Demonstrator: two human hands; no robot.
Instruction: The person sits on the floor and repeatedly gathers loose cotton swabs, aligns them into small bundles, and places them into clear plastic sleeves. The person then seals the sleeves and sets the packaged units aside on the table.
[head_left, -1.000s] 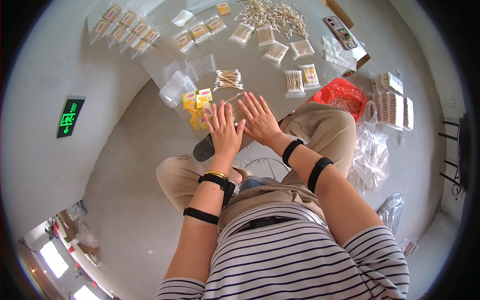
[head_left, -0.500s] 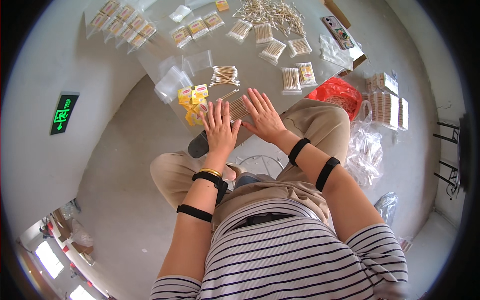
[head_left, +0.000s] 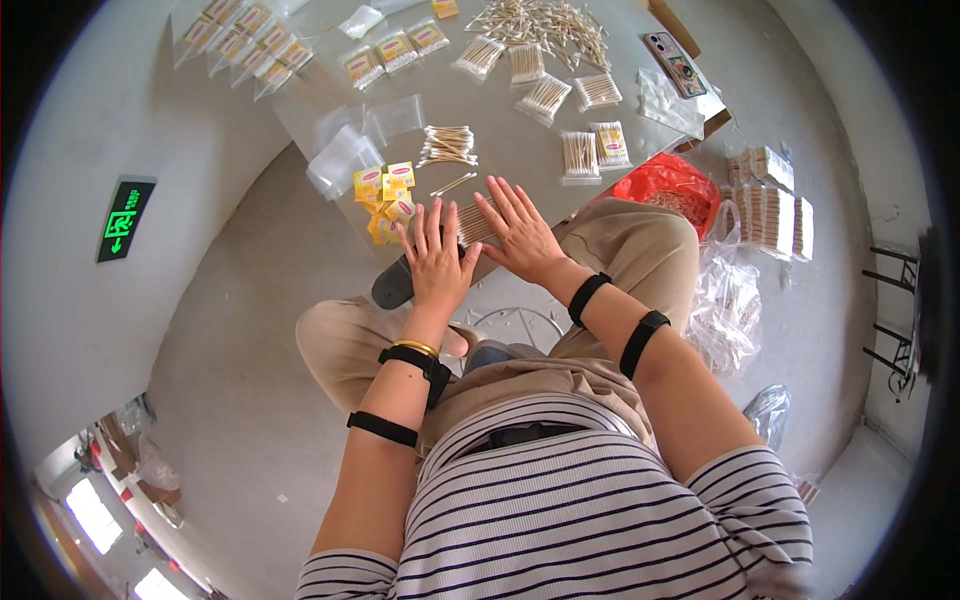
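A bundle of cotton swabs (head_left: 476, 222) lies on the tabletop (head_left: 330, 105); small label cards (head_left: 385, 190) to its left, loose swabs (head_left: 447, 145) behind, packed bags (head_left: 594, 152) behind-right.

Both forearms enter from six o'clock and reach toward twelve. Left hand (head_left: 438, 262): palm down, fingers spread and straight, tips pointing to about twelve. Right hand (head_left: 520, 236): palm down, flat, fingers fanned toward eleven o'clock, set just beside the left hand at its two o'clock; the thumbs look close, possibly touching, though the angle makes that hard to tell. Neither hand is curled around anything. Left wrist straight, with a black strap and a thin gold bangle; a second black band further up the forearm. Right forearm carries two black bands. Elbows bent, short striped sleeves at both upper arms.
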